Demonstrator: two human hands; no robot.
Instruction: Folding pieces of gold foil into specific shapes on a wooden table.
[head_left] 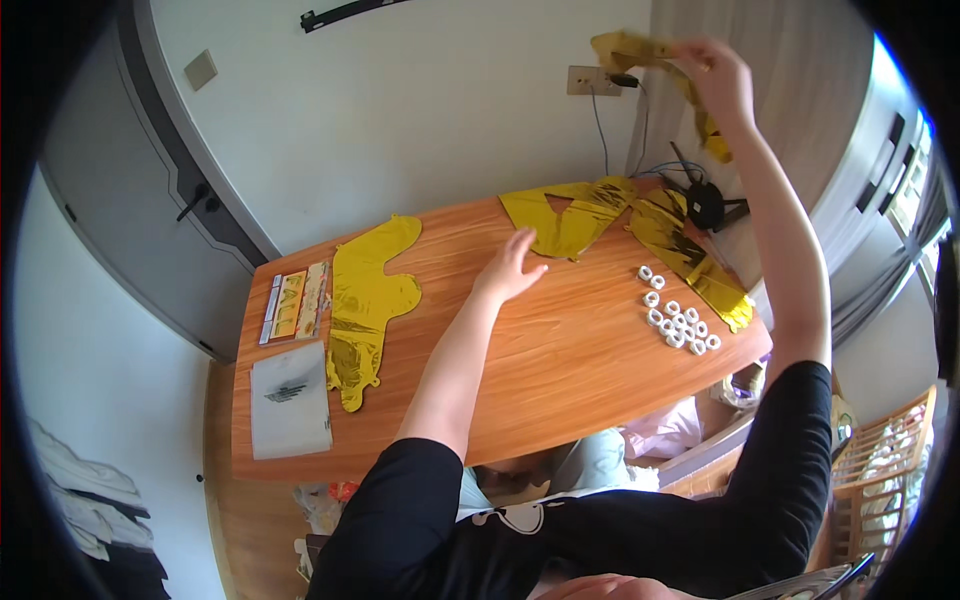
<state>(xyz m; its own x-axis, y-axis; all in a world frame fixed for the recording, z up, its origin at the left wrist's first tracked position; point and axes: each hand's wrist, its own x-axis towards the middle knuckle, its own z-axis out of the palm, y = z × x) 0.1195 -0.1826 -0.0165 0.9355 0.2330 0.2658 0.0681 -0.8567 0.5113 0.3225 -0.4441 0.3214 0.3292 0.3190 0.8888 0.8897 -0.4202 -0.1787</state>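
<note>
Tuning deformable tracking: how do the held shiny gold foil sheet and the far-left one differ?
The held gold foil sheet is in midair in the right hand; the far-left lobed gold foil sheet lies on the orange-brown wooden table. The held one looks bunched and blurred; the left one spread and sharper. Both are shiny gold.

We see a black top (pixel 620 540) with short sleeves (pixel 405 510), one white rounded print (pixel 523 518) on the chest, and pale bluish trousers (pixel 592 462); both forearms (pixel 455 365) are bare.
</note>
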